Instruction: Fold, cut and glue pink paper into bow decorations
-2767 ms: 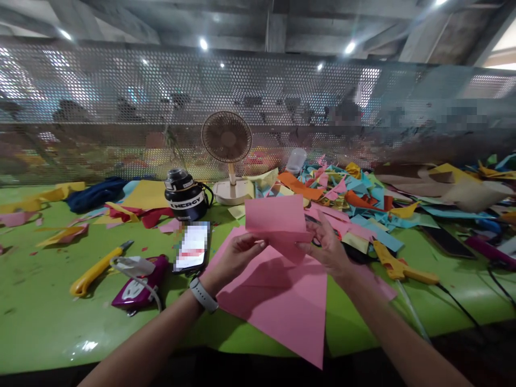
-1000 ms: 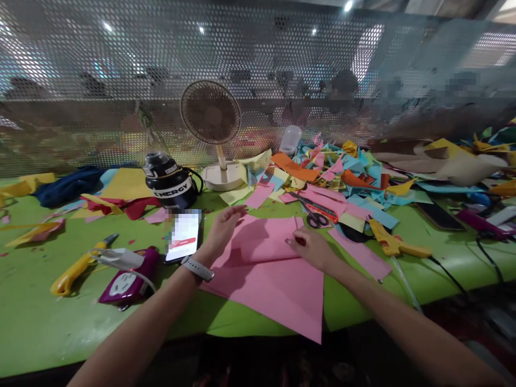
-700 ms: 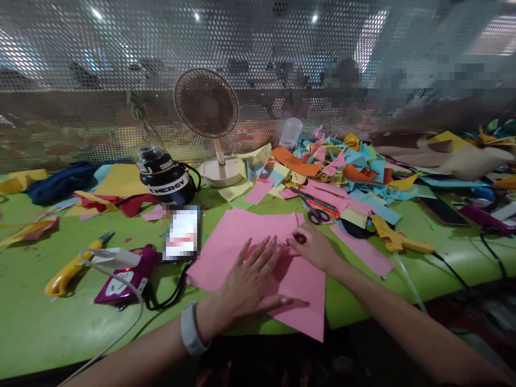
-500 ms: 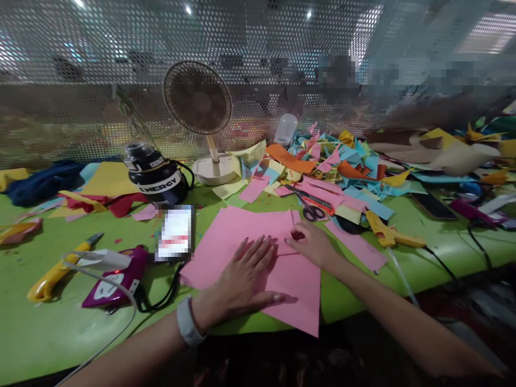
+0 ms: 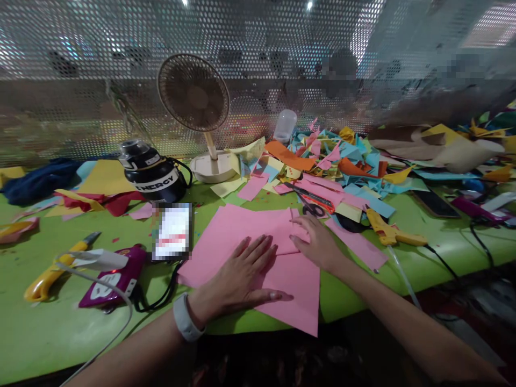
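Note:
A large sheet of pink paper (image 5: 291, 287) lies on the green table with a folded flap along its upper right part. My left hand (image 5: 242, 274) rests flat on it, fingers stretched and thumb apart, pressing near the flap's lower edge. At the flap's right end is my right hand (image 5: 316, 239), its index finger and thumb parted over the paper. Nothing shows between those fingers. Just beyond that hand lie dark-handled scissors (image 5: 312, 207). A pink paper strip (image 5: 357, 244) sits to its right.
A phone (image 5: 172, 232), a purple device (image 5: 115, 282) and a yellow-handled cutter (image 5: 60, 271) are on the left. Behind stand a black bottle (image 5: 155, 174) and a fan (image 5: 195, 94). A yellow glue gun (image 5: 389, 228) lies right, near a pile of paper scraps (image 5: 355, 153).
My right hand's fingers have spread from a curled pinch at the flap's right end. My left hand stays flat on the paper. The view has shifted slightly.

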{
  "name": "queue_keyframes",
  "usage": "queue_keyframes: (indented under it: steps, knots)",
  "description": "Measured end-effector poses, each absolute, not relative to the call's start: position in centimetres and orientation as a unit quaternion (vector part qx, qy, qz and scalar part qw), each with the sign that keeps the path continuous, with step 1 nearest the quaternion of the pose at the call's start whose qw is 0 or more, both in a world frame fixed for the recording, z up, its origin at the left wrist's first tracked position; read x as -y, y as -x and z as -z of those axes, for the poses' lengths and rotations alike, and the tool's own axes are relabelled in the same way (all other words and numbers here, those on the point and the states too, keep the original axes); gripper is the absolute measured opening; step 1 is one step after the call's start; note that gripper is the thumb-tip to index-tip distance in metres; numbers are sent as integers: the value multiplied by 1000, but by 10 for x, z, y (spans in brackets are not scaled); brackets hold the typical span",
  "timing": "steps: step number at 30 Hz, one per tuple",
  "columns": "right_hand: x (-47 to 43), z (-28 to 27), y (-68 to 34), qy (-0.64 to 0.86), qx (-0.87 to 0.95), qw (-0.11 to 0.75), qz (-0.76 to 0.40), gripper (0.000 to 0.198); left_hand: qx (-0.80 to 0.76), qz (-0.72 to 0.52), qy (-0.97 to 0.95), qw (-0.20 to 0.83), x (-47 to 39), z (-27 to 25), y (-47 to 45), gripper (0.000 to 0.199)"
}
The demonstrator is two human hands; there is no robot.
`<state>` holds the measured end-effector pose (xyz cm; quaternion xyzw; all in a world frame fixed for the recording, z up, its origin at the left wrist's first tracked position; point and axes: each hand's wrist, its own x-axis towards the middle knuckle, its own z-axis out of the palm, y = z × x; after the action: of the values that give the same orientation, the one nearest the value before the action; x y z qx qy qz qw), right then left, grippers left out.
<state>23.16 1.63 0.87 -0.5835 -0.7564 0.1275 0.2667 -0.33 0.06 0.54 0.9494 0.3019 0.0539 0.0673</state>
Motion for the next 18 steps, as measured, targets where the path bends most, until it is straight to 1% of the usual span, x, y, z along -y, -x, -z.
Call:
queue_keyframes:
  steps: [2, 4, 6, 8, 10, 12, 14, 18]
  knots:
    - [-9, -12, -230, 508, 822, 243, -90, 47, -304, -60, -948, 77, -1, -4, 3, 93]
    - [-2, -13, -228, 435, 879, 167, -103, 57, -304, -60, -946, 91, -2, -5, 4, 92]
    - [3, -11, -227, 405, 900, 90, -133, 70, -300, -52, -945, 115, -6, -7, 8, 87]
    - [4, -7, -227, 412, 897, 51, -149, 78, -311, -50, -938, 144, -13, -10, 16, 81]
    - [4, -4, -227, 421, 894, 41, -150, 79, -343, -56, -923, 168, -24, -12, 28, 72]
    - [4, -2, -227, 423, 893, 44, -144, 77, -347, -53, -915, 202, -37, -10, 41, 57]
    - [3, -1, -227, 421, 896, 48, -135, 76, -344, -65, -909, 225, -48, -5, 50, 53]
    - [3, 1, -228, 412, 902, 56, -118, 74, -388, -94, -894, 202, -60, 7, 54, 51]
